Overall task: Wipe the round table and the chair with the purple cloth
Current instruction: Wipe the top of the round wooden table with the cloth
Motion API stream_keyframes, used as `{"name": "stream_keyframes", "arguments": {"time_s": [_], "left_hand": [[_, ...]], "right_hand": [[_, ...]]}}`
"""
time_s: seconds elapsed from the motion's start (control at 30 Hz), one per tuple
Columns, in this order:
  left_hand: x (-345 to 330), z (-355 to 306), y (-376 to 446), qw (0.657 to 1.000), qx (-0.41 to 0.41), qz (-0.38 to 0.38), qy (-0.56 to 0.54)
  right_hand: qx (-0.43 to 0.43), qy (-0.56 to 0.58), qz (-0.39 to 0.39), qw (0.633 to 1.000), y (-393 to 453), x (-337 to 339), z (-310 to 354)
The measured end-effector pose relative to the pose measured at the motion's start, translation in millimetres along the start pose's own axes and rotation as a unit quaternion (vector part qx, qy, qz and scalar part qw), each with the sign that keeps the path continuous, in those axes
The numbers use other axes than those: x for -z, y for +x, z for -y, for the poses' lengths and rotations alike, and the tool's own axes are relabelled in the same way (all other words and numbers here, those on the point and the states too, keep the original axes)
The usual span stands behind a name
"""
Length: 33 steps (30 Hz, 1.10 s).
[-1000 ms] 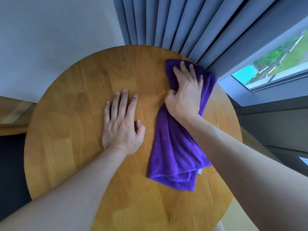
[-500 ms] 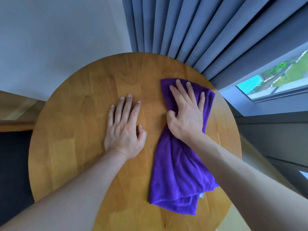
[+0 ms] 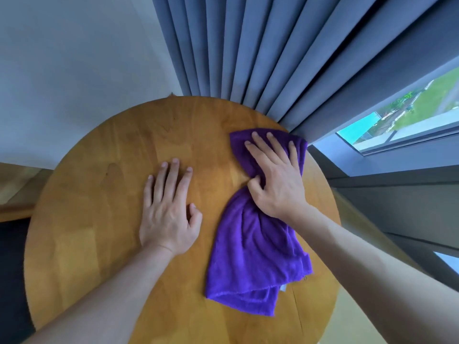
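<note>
Right now R hand [image 3: 278, 184] presses purple cloth [image 3: 255, 254] on table [image 3: 99, 194], fingers [image 3: 260, 150] spread, near curtain [image 3: 248, 58]; L hand [image 3: 169, 219] flat left of cloth, fingers together.

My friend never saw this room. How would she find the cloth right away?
Look for the round wooden table in front of the grey-blue curtain. Two hands lie on it; the right hand presses flat on the purple cloth, which stretches from the far edge back toward the person. It is the only soft, bright purple thing there.
</note>
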<state>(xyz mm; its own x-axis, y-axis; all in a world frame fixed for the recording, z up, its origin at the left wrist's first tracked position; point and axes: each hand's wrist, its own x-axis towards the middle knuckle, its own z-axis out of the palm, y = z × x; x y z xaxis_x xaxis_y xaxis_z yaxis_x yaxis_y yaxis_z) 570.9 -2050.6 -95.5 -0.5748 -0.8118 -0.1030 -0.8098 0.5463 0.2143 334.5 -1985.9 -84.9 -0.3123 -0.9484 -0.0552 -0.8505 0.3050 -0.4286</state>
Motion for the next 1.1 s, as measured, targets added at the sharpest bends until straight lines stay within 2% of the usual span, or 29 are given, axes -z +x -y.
{"name": "stream_keyframes", "arguments": {"time_s": [0.13, 0.2, 0.27, 0.37, 0.47, 0.53, 0.57, 0.63, 0.73, 0.8, 0.87, 1.1], "left_hand": [[1.6, -0.4, 1.0, 1.000, -0.001, 0.004, 0.004], [1.2, -0.7, 1.1, 1.000, 0.001, 0.004, 0.006], [0.3, -0.6, 0.3, 1.000, 0.001, 0.003, 0.006], [-0.4, 0.1, -0.3, 1.000, -0.002, 0.004, 0.010], [-0.3, 0.5, -0.6, 1.000, -0.002, 0.006, 0.012], [-0.1, 0.5, -0.7, 1.000, -0.002, 0.007, 0.012], [-0.1, 0.5, -0.6, 1.000, -0.001, 0.007, 0.011], [0.4, 0.8, -0.4, 1.000, 0.001, 0.007, 0.008], [-0.2, 1.6, -0.1, 1.000, 0.003, 0.010, 0.008], [0.2, 0.9, -0.2, 1.000, 0.005, 0.013, 0.010], [1.2, -0.3, 0.2, 1.000, 0.007, 0.016, 0.010], [3.0, 0.3, 0.6, 1.000, 0.013, 0.022, 0.000]], "right_hand": [[-0.134, 0.018, -0.043, 0.990, 35.2, -3.1, 17.2], [-0.155, 0.033, -0.041, 0.986, 57.7, -8.5, 35.1], [-0.116, 0.035, -0.014, 0.993, 67.9, -14.3, 47.2], [-0.005, 0.024, 0.040, 0.999, 51.6, -14.8, 50.1], [0.097, 0.025, 0.098, 0.990, 14.9, -8.7, 33.3], [0.135, 0.007, 0.108, 0.985, -5.6, -2.2, 15.2], [0.131, -0.005, 0.099, 0.987, -8.8, 1.6, 6.8], [0.062, -0.015, 0.061, 0.996, 2.7, 4.9, 1.6], [-0.076, 0.012, 0.004, 0.997, 44.6, -4.1, 24.3], [-0.109, 0.029, -0.013, 0.994, 66.1, -16.4, 45.2], [-0.087, 0.016, 0.000, 0.996, 71.5, -24.5, 59.7], [0.122, -0.002, 0.104, 0.987, -8.3, -12.3, 36.7]]}}
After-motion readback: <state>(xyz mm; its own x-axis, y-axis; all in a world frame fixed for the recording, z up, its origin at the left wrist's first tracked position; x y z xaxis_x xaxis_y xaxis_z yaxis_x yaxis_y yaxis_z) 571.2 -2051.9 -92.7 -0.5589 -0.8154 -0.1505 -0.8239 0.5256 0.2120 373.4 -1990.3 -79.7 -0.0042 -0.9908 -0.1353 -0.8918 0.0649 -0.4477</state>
